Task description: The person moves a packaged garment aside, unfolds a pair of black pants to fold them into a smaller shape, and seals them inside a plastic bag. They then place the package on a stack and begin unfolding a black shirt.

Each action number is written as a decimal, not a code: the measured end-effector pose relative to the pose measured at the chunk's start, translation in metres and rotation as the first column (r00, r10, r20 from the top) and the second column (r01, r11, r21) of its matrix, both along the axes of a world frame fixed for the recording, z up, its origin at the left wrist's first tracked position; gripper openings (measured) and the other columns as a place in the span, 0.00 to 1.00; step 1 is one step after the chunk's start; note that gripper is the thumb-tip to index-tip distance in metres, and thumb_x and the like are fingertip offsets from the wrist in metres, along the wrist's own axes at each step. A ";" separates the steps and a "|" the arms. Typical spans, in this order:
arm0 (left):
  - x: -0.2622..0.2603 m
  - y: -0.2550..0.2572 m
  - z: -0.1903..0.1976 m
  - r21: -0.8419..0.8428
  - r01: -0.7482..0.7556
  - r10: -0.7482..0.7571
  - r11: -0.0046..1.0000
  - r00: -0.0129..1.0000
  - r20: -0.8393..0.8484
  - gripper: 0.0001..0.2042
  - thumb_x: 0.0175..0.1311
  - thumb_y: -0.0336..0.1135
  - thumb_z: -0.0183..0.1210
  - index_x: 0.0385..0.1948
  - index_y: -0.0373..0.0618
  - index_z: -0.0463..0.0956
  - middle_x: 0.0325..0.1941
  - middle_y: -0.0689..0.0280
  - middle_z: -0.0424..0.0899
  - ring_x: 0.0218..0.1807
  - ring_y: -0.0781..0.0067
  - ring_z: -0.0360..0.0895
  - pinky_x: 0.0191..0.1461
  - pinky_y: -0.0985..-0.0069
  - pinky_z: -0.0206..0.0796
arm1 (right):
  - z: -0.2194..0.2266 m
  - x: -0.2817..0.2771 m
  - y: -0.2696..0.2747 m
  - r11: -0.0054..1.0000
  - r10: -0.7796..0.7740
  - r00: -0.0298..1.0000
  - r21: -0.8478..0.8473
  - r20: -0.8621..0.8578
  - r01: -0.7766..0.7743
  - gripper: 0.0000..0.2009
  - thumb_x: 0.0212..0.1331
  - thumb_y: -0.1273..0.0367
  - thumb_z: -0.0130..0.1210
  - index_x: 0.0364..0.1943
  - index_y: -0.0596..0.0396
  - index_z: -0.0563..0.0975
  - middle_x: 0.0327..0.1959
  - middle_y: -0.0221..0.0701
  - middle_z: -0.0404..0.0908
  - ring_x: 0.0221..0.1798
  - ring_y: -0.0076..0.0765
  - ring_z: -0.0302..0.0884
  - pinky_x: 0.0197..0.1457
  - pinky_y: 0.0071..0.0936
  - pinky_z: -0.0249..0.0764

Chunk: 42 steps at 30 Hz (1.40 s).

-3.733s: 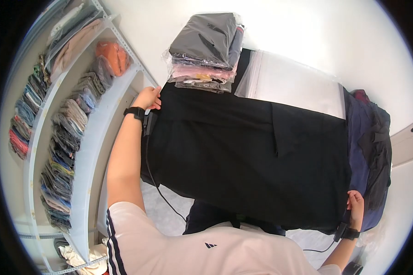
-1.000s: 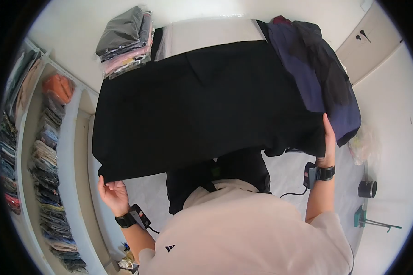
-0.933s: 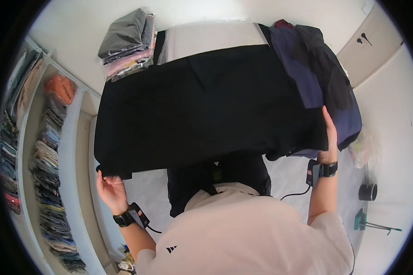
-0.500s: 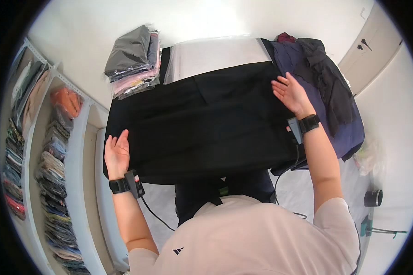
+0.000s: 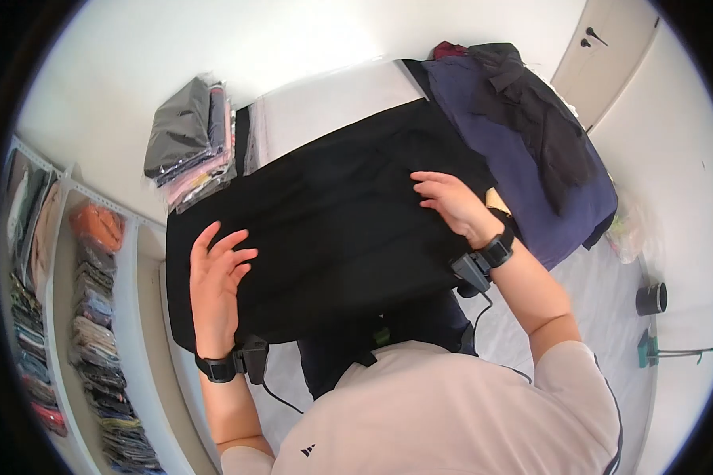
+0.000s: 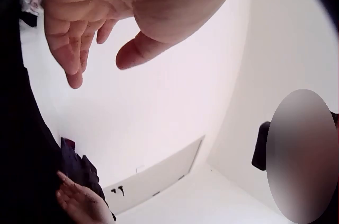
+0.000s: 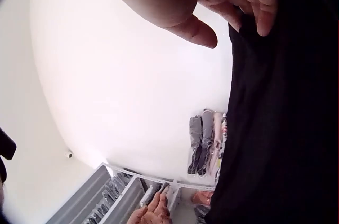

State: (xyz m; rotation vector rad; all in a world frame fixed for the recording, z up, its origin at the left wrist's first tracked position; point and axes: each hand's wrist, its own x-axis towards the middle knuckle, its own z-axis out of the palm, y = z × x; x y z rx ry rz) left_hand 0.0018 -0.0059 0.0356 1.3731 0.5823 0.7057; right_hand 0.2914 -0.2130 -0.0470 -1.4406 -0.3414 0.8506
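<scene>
A wide black cloth lies spread over the table, its near edge reaching toward the person's body. Over its left part is my left hand, fingers spread and slightly bent, with nothing in them. In the left wrist view that hand's thumb stands apart from its fingers. My right hand is over the right part of the cloth, fingers pointing left. The right wrist view shows its fingertips right at the black cloth, with the thumb away from them.
Bagged folded clothes are stacked at the back left, beside clear plastic bags. Navy and dark garments heap up on the right, a small yellow patch near them. Shelves of bagged clothes line the left.
Both hands held the cloth's near corners, then let go as it came down on the table. Since then the right hand has moved left and nearer; the left hand's fingers have spread.
</scene>
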 end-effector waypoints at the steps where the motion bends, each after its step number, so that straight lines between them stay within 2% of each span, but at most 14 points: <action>1: 0.012 -0.006 0.010 0.025 0.099 -0.098 0.995 0.995 -0.032 0.23 0.64 0.31 0.48 0.61 0.43 0.57 0.53 0.57 0.74 0.47 0.72 0.75 0.49 0.80 0.64 | 0.002 -0.002 0.003 0.997 0.021 1.000 0.073 -0.017 -0.019 0.19 0.58 0.71 0.52 0.56 0.58 0.70 0.49 0.29 0.73 0.49 0.22 0.68 0.52 0.23 0.65; 6: 0.058 -0.026 0.053 0.197 0.413 -0.371 0.889 0.903 -0.216 0.23 0.63 0.30 0.47 0.61 0.43 0.57 0.55 0.57 0.72 0.50 0.72 0.73 0.53 0.78 0.61 | 0.032 -0.012 -0.002 0.891 0.283 0.952 0.335 0.120 -0.307 0.19 0.61 0.72 0.51 0.57 0.57 0.70 0.56 0.29 0.71 0.53 0.20 0.67 0.59 0.19 0.62; 8: 0.078 -0.028 0.059 0.209 0.467 -0.412 0.859 0.874 -0.258 0.22 0.63 0.31 0.48 0.60 0.42 0.58 0.55 0.58 0.72 0.51 0.71 0.72 0.54 0.77 0.60 | 0.040 0.010 -0.015 0.868 0.463 0.828 0.027 0.317 -0.496 0.15 0.61 0.72 0.51 0.52 0.57 0.74 0.52 0.28 0.76 0.49 0.20 0.70 0.59 0.19 0.63; 12: 0.130 -0.015 0.036 0.264 0.563 -0.448 0.783 0.806 -0.387 0.21 0.63 0.32 0.51 0.58 0.42 0.60 0.53 0.59 0.72 0.52 0.72 0.71 0.56 0.77 0.60 | 0.055 0.079 -0.049 0.935 0.343 0.834 -0.237 0.432 -0.262 0.10 0.61 0.70 0.50 0.42 0.56 0.79 0.38 0.24 0.80 0.35 0.16 0.72 0.39 0.15 0.67; 14: 0.163 -0.009 0.014 0.317 0.616 -0.456 0.721 0.766 -0.453 0.22 0.59 0.32 0.57 0.55 0.41 0.63 0.51 0.58 0.73 0.51 0.70 0.72 0.55 0.74 0.64 | 0.048 0.124 -0.062 0.918 0.344 0.869 -0.324 0.356 -0.230 0.09 0.61 0.70 0.49 0.41 0.54 0.79 0.24 0.20 0.73 0.21 0.12 0.61 0.24 0.11 0.58; 18: 0.240 0.006 -0.037 0.517 0.692 -0.409 0.504 0.718 -0.562 0.21 0.57 0.36 0.59 0.52 0.41 0.67 0.48 0.56 0.76 0.49 0.65 0.74 0.53 0.71 0.67 | 0.027 0.174 -0.078 0.824 0.515 0.855 -0.308 0.058 -0.476 0.11 0.63 0.70 0.48 0.47 0.54 0.76 0.18 0.15 0.58 0.17 0.11 0.50 0.18 0.13 0.48; 19: 0.258 0.006 -0.048 0.521 0.682 -0.399 0.513 0.727 -0.559 0.21 0.56 0.37 0.60 0.50 0.41 0.70 0.48 0.56 0.76 0.48 0.63 0.75 0.53 0.71 0.67 | 0.021 0.180 -0.080 0.810 0.531 0.848 -0.294 -0.003 -0.508 0.12 0.64 0.71 0.47 0.49 0.54 0.75 0.18 0.14 0.57 0.17 0.10 0.50 0.17 0.13 0.45; 27: 0.341 0.006 -0.096 0.656 0.682 -0.205 0.324 0.727 -0.655 0.22 0.51 0.39 0.64 0.47 0.41 0.73 0.42 0.58 0.78 0.43 0.62 0.75 0.49 0.68 0.68 | -0.005 0.194 -0.085 0.746 0.617 0.787 -0.327 0.014 -0.580 0.10 0.65 0.68 0.45 0.46 0.49 0.77 0.11 0.14 0.56 0.12 0.12 0.46 0.15 0.17 0.41; 29: 0.344 0.005 -0.101 0.738 0.647 -0.105 0.190 0.761 -0.640 0.18 0.49 0.38 0.65 0.40 0.39 0.74 0.35 0.59 0.78 0.39 0.63 0.75 0.44 0.69 0.68 | -0.004 0.191 -0.088 0.747 0.625 0.781 -0.311 0.024 -0.588 0.10 0.65 0.69 0.46 0.45 0.51 0.77 0.12 0.14 0.56 0.13 0.12 0.47 0.15 0.16 0.42; 30: 0.346 0.007 -0.100 0.732 0.657 -0.106 0.182 0.753 -0.649 0.18 0.49 0.38 0.65 0.40 0.39 0.74 0.35 0.59 0.78 0.39 0.63 0.75 0.44 0.69 0.68 | -0.002 0.191 -0.089 0.741 0.636 0.770 -0.312 0.045 -0.594 0.10 0.65 0.70 0.46 0.44 0.53 0.78 0.13 0.13 0.55 0.14 0.12 0.48 0.16 0.16 0.43; 32: 0.344 0.006 -0.084 0.607 0.711 -0.263 0.354 0.699 -0.665 0.13 0.49 0.36 0.62 0.33 0.38 0.73 0.31 0.58 0.77 0.35 0.64 0.74 0.41 0.71 0.66 | 0.001 0.188 -0.088 0.740 0.632 0.772 -0.348 0.069 -0.576 0.09 0.65 0.69 0.46 0.42 0.53 0.78 0.12 0.14 0.56 0.13 0.12 0.48 0.15 0.17 0.44; 34: 0.337 0.008 -0.074 0.622 0.558 -0.308 0.549 0.827 -0.470 0.10 0.52 0.34 0.57 0.30 0.36 0.71 0.28 0.61 0.76 0.34 0.69 0.73 0.40 0.74 0.65 | 0.001 0.187 -0.088 0.746 0.611 0.787 -0.394 0.083 -0.537 0.10 0.64 0.68 0.46 0.42 0.53 0.78 0.12 0.15 0.57 0.13 0.13 0.49 0.15 0.17 0.44; 39: 0.335 0.048 -0.073 0.582 0.421 -0.120 0.696 0.867 -0.484 0.13 0.53 0.33 0.56 0.37 0.38 0.69 0.31 0.57 0.77 0.35 0.66 0.74 0.41 0.73 0.66 | 0.008 0.182 -0.089 0.774 0.561 0.822 -0.418 0.101 -0.476 0.10 0.63 0.64 0.48 0.40 0.53 0.78 0.11 0.17 0.59 0.12 0.15 0.49 0.15 0.18 0.45; 42: 0.322 0.031 -0.063 0.596 0.551 -0.148 0.584 0.794 -0.590 0.17 0.52 0.34 0.58 0.42 0.38 0.68 0.37 0.53 0.78 0.39 0.62 0.76 0.45 0.71 0.67 | 0.013 0.178 -0.089 0.778 0.537 0.824 -0.482 0.180 -0.402 0.12 0.60 0.61 0.54 0.37 0.54 0.79 0.11 0.19 0.60 0.12 0.15 0.50 0.15 0.18 0.46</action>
